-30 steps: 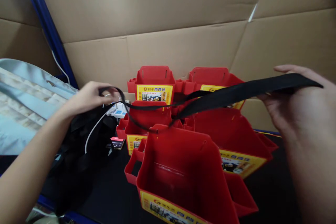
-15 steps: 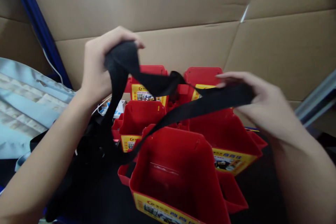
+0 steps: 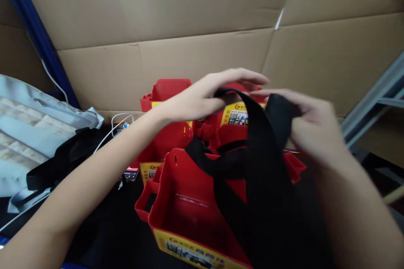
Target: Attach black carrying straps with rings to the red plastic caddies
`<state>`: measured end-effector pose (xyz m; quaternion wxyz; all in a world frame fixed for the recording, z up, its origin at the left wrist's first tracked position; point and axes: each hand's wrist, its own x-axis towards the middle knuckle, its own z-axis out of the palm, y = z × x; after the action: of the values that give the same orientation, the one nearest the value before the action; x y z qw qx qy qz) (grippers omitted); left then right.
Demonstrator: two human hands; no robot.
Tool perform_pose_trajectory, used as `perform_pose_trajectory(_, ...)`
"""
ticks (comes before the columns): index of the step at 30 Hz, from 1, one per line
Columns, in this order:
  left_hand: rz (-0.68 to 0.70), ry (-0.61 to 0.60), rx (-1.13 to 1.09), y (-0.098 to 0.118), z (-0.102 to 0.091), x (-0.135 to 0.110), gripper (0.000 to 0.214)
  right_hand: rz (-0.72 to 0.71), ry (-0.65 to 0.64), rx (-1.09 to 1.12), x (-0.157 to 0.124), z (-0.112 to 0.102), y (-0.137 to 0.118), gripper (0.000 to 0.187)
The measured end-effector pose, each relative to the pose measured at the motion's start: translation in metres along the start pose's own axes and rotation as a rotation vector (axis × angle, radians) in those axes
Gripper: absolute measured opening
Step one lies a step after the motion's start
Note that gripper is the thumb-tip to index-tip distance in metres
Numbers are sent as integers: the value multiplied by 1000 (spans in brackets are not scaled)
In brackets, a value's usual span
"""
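A wide black strap runs in loops between my two hands, over the red bins. My left hand reaches across to the centre, its thumb and fingers closed round one fold of the strap. Close by on the right, my right hand grips another fold, with its fingertips pointing toward the left hand. Below them stands the front red bin with a yellow label, partly hidden by the hanging strap. More red bins stand behind it, partly covered by my hands and left forearm.
A cardboard wall closes off the back. At left lie a pale blue padded item and a black fabric piece. A phone and white cables are beside the bins. Grey metal framing rises at right.
My left hand has moved right with the strap, close to my right hand. The strap's hanging loops have shifted from the left side to over the right of the front bin.
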<state>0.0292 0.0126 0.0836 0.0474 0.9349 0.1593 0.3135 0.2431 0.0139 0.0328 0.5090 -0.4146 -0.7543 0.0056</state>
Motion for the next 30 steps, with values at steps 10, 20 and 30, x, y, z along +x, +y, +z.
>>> perform_pose_trajectory(10,-310,-254,561,-14,10,-12,32,52,-402,-91,-16,-16,-1,63)
perform_pose_trajectory(20,-164,-266,597,-11,27,-9,39,82,-209,8,-17,33,-22,42)
perform_pose_trajectory(30,-104,-212,632,-25,34,4,39,192,-321,-633,-15,-12,-12,31)
